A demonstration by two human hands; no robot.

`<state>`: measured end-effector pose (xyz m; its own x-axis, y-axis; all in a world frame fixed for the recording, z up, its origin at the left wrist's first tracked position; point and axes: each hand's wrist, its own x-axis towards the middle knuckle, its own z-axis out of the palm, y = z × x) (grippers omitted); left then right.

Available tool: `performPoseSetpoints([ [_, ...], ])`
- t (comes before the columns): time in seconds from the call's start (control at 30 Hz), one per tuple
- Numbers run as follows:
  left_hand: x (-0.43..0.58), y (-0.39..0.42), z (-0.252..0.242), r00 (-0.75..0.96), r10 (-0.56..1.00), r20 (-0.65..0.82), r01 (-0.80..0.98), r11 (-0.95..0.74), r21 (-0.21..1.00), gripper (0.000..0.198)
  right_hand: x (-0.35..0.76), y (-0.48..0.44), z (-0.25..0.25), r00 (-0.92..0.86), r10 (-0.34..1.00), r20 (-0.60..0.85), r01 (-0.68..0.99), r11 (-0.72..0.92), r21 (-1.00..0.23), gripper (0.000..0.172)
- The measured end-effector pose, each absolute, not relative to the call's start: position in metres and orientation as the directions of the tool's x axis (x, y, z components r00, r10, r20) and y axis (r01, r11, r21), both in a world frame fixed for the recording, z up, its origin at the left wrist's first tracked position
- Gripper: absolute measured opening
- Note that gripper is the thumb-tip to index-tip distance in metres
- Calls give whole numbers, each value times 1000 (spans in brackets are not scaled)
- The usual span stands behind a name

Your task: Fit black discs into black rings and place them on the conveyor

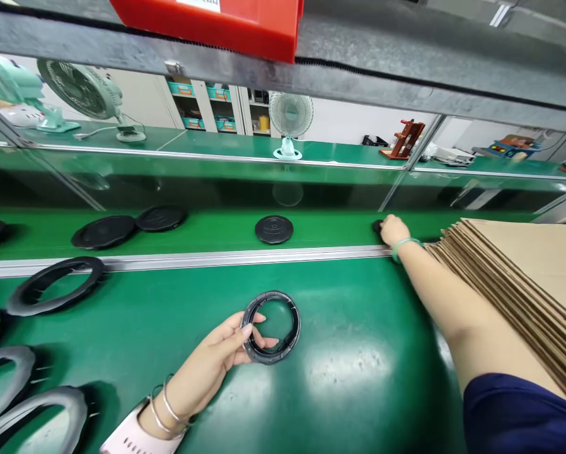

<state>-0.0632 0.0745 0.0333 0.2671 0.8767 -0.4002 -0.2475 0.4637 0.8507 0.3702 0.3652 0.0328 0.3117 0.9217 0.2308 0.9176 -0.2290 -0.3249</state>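
Note:
My left hand [226,350] is closed on a black plastic ring [283,309], holding it by its near-left rim just above the green work surface [358,353]. My right hand [393,231] reaches far across to the green conveyor belt [217,227] and rests on a black round part [376,226] that is mostly hidden under the fingers. Whether those fingers grip the part I cannot tell. Another black round disc [274,229] lies on the belt to the left of that hand.
Two black discs [104,231] [161,217] lie further left on the belt. A larger black ring [56,285] and grey rings [37,416] sit at the left of the bench. A stack of cardboard sheets [524,277] lies right. Fans [290,116] stand on the far shelf.

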Motion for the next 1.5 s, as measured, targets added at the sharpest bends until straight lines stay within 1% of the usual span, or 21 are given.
performPoseSetpoints([
  [0.07, -64, 72, 31, 308, 873, -378, -246, 457, 855, 38, 341, 354, 32, 293, 939, 179, 820, -151, -552, 3],
  [0.1, -63, 72, 30, 334, 875, -351, -257, 443, 859, 48, 326, 347, 33, 282, 946, 160, 742, -109, -661, 5],
  [0.17, -63, 71, 28, 370, 883, -289, -285, 404, 869, 67, 297, 328, 39, 248, 962, 118, 542, -37, -840, 11],
  [0.2, -62, 71, 28, 371, 888, -272, -291, 389, 874, 68, 284, 316, 42, 220, 971, 91, 421, -11, -907, 15],
  [0.27, -61, 71, 30, 345, 897, -277, -278, 379, 882, 52, 258, 287, 46, 131, 991, 35, 172, 12, -985, 20],
  [0.33, -61, 71, 34, 303, 907, -294, -268, 377, 887, 35, 237, 255, 47, 36, 999, -11, -26, -10, -1000, 25],
  [0.4, -60, 70, 38, 268, 915, -300, -295, 375, 879, 31, 220, 224, 44, -51, 997, -53, -145, -60, -988, 26],
  [0.47, -60, 70, 42, 232, 922, -310, -355, 377, 855, 33, 208, 197, 40, -174, 974, -147, -275, -192, -942, 24],
  [0.53, -58, 69, 45, 207, 922, -327, -390, 384, 837, 36, 199, 176, 37, -331, 910, -250, -392, -374, -840, 25],
  [0.57, -57, 69, 46, 202, 921, -333, -385, 387, 838, 38, 196, 168, 37, -400, 871, -285, -425, -452, -784, 29],
  [0.6, -56, 69, 47, 201, 920, -337, -365, 389, 846, 42, 193, 162, 38, -447, 842, -302, -438, -501, -746, 35],
  [0.63, -55, 69, 48, 201, 919, -339, -341, 390, 855, 46, 191, 157, 39, -473, 827, -303, -433, -518, -738, 43],
  [0.7, -54, 69, 50, 196, 919, -343, -302, 390, 870, 49, 187, 151, 41, -506, 816, -278, -403, -509, -761, 53],
  [0.73, -54, 69, 50, 193, 919, -345, -292, 389, 874, 48, 186, 149, 41, -520, 813, -261, -385, -496, -778, 55],
  [0.83, -55, 69, 48, 199, 915, -352, -265, 396, 879, 40, 184, 149, 38, -553, 798, -240, -328, -474, -817, 53],
  [0.97, -57, 69, 44, 189, 911, -365, -222, 402, 888, 31, 185, 151, 32, -575, 774, -264, -293, -496, -817, 62],
  [1.07, -57, 68, 45, 162, 906, -392, -194, 419, 887, 31, 187, 153, 31, -584, 772, -252, -272, -478, -836, 66],
  [1.27, -54, 68, 50, 129, 893, -432, -159, 448, 880, 30, 186, 152, 36, -615, 750, -244, -196, -445, -874, 66],
  [1.33, -54, 67, 49, 123, 896, -427, -145, 441, 885, 31, 185, 149, 38, -620, 753, -220, -179, -409, -895, 63],
  [1.4, -54, 66, 45, 135, 900, -414, -119, 429, 895, 31, 185, 146, 42, -619, 770, -155, -179, -331, -926, 59],
  [1.5, -55, 65, 35, 203, 908, -366, -68, 385, 920, 30, 186, 141, 51, -614, 789, 12, -160, -109, -981, 50],
])
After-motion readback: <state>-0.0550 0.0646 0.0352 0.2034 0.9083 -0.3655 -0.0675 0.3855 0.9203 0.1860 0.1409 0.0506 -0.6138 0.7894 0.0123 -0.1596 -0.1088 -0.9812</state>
